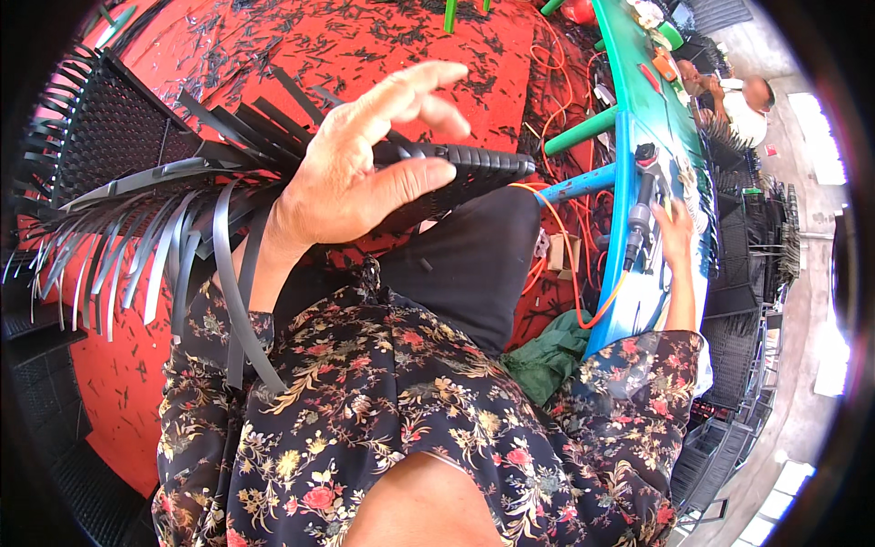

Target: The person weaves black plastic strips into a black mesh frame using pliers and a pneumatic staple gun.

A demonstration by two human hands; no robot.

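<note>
A dark piece woven from flat black plastic strips (474,162) rests by my lap, its right end tightly wrapped. Loose strip ends (146,242) fan out from it to the left, some hanging over my left forearm. My left hand (365,169) is over the piece with fingers spread and thumb apart, gripping nothing that I can see. To the right, my right hand (675,235) is at the blue table, fingers apart, beside a dark, grey-bodied air tool (641,219). The tool lies on the tabletop, an orange hose running from its lower end.
Black strip scraps litter the red floor covering (492,68). Orange hose (576,264) loops beside the blue table (622,150), which adjoins a green one (629,55). Woven black panels (118,128) stand at left. Green cloth (550,357) lies near my right side. Another person (743,109) sits far right.
</note>
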